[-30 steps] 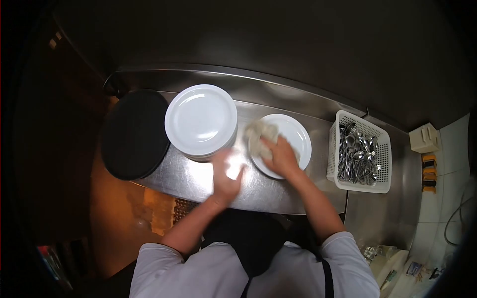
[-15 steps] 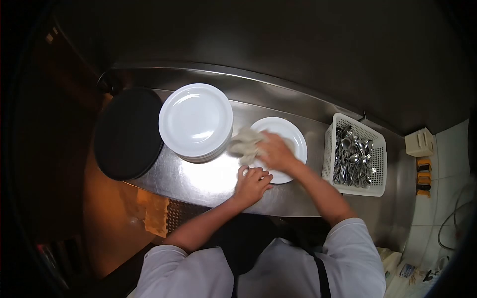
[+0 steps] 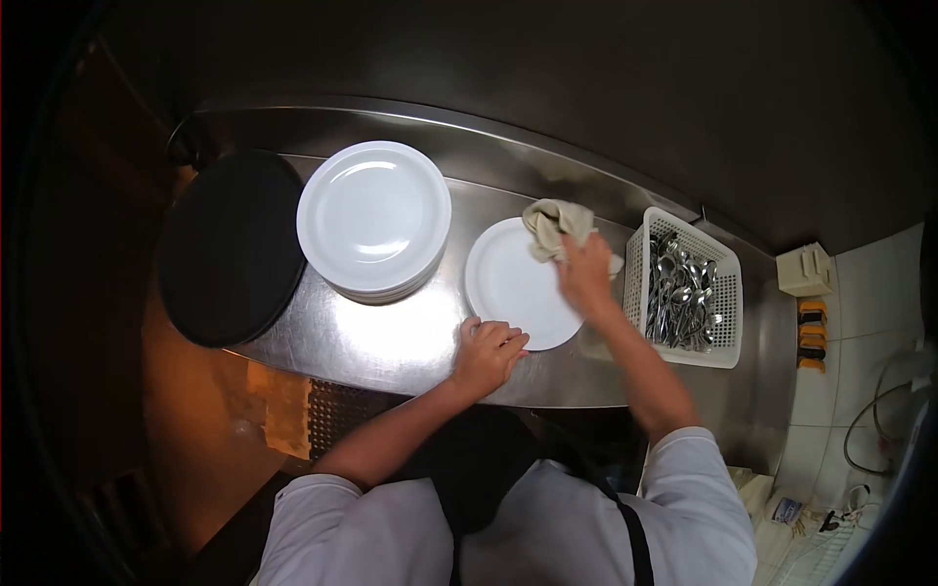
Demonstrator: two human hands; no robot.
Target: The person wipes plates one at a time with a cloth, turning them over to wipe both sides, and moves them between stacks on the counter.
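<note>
A white plate [image 3: 516, 283] lies on the steel counter, and my left hand [image 3: 489, 356] grips its near-left rim with bent fingers. My right hand [image 3: 588, 278] is closed on a crumpled beige cloth [image 3: 557, 232]. The cloth lies over the plate's far-right edge, and part of it hangs out past the rim. Left of this plate stands a stack of white plates [image 3: 374, 217], which neither hand touches.
To the right is a white perforated basket [image 3: 728, 332] full of spoons and other cutlery [image 3: 681, 293]. A large black round tray [image 3: 233, 249] sits at the counter's left end. Along the back of the steel counter [image 3: 401, 356] runs a raised ledge.
My right hand has swept the cloth from the plate's left side to its far-right edge. The left hand stays at the near rim. The whole view has shifted slightly.
</note>
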